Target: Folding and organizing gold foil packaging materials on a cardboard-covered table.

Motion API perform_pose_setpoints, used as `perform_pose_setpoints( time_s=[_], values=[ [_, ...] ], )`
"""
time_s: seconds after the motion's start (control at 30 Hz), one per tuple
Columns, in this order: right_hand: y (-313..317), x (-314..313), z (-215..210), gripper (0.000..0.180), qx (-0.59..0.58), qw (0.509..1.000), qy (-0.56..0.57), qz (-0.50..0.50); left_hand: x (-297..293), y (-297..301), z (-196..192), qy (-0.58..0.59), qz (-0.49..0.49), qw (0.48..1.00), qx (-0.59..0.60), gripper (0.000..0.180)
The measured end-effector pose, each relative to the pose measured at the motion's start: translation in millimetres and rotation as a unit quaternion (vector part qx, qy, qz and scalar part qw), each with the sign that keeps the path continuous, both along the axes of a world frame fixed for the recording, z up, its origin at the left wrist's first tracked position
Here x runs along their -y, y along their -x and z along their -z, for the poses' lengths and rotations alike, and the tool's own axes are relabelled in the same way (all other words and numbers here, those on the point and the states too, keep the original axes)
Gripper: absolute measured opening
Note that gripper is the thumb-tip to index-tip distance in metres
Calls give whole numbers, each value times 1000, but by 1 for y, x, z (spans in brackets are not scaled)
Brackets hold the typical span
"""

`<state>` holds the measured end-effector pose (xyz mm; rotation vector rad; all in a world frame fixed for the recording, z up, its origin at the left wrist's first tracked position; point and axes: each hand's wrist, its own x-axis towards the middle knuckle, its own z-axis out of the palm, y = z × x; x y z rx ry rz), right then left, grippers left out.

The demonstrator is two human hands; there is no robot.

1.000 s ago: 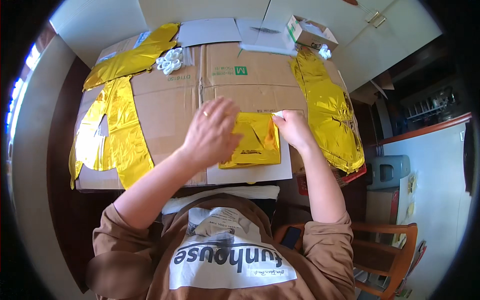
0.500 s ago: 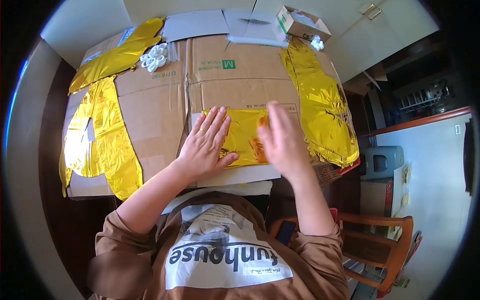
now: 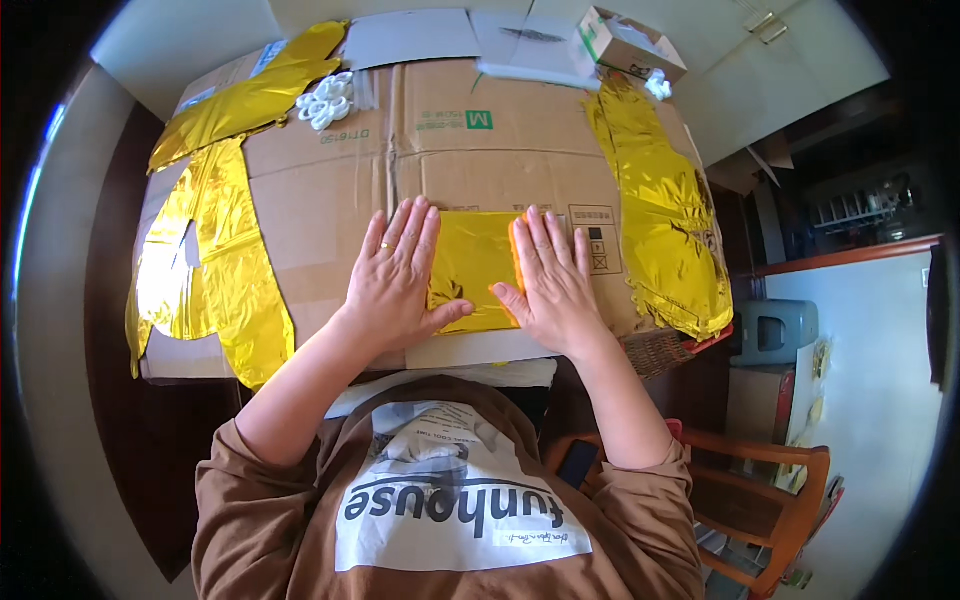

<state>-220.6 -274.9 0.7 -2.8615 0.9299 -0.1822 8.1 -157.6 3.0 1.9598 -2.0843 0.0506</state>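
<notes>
Between my two hands a flat rectangle of folded gold foil (image 3: 475,255) lies on a pale sheet (image 3: 480,349). My left hand (image 3: 395,272) rests flat on the foil's left side, fingers stretched forward and thumb reaching in over the gold. On the opposite side my right hand (image 3: 552,282) presses flat along the right edge, its fingers also stretched out. Neither hand grasps anything. The foil beneath both palms is hidden.
Brown cardboard (image 3: 300,220) covers the table. Gold foil shapes lie at the left (image 3: 225,240), far left (image 3: 240,95) and right (image 3: 665,210). White rings (image 3: 325,101) sit at the back, near a small open box (image 3: 630,48). A wooden chair (image 3: 770,500) stands right.
My right hand has come down from a blurred, raised pose to lie flat on the foil's right edge. My left hand stays on the left side. The whole view has shifted slightly.
</notes>
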Motion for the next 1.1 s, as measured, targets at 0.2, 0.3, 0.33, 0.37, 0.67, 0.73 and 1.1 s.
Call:
perform_pose_setpoints(
  time_s=[0.2,0.3,0.33,0.37,0.67,0.73,1.1],
  values=[
    [-1,0,-1,85,-8,1000,-8,3,-11,-40,-23,-20,-78,996,-47,99],
    [-1,0,2,85,6,1000,-3,4,-6,-18,-39,-24,-52,994,-91,87],
    [0,0,4,85,8,1000,0,4,-1,-6,-44,-33,-35,995,-91,85],
    [1,0,5,85,10,1000,4,4,3,7,-41,0,7,996,-84,86],
    [1,-1,4,83,11,1000,3,7,18,25,10,32,52,998,-18,92],
    [0,-2,2,83,3,1000,5,10,17,22,10,28,55,998,-1,94],
    [33,10,-7,60,431,884,-174,53,27,27,-21,46,32,998,-9,98]
  ],
)
